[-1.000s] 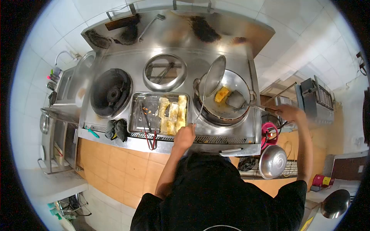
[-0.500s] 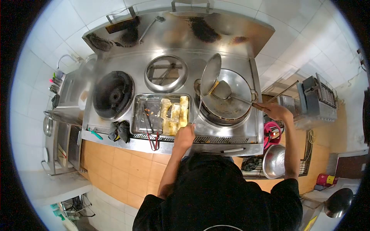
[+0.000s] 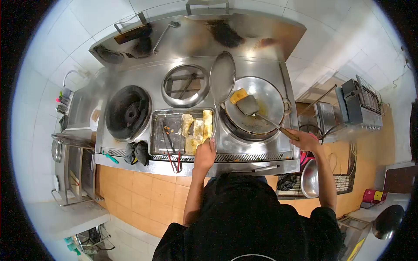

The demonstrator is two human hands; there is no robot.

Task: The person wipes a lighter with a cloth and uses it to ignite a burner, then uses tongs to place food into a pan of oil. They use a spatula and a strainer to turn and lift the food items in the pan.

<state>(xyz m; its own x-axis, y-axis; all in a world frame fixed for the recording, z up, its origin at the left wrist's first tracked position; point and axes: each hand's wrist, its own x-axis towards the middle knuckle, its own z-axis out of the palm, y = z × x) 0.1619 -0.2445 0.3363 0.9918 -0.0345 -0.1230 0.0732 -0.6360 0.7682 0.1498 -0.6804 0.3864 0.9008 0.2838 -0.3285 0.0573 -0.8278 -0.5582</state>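
My left hand (image 3: 204, 155) is closed around the thin handle of a round mesh strainer (image 3: 222, 77), which stands tilted at the wok's left side. Wrapped round a wooden handle, my right hand (image 3: 305, 141) holds a wok spatula (image 3: 248, 105). Its metal blade lies inside the wok (image 3: 272, 92), touching or partly covering a golden-yellow piece of food (image 3: 238, 95). A little oil shows at the bottom of the wok. Beside my left hand, a metal tray (image 3: 167, 114) carries several pale yellow rolled pieces (image 3: 198, 128). Red-handled tongs (image 3: 170, 150) lean in the tray's left part.
A black burner (image 3: 129, 112) is at the stove's left, and a ring-shaped burner (image 3: 185, 85) sits behind the tray. Dark cloths (image 3: 136, 152) and a green-handled tool (image 3: 110, 157) lie along the front edge. A metal bowl (image 3: 309, 179) stands low at the right.
The strainer has swung left, away from over the wok. The spatula blade has shifted slightly down and left, and the yellow food piece now shows more fully. My right hand has moved down a little.
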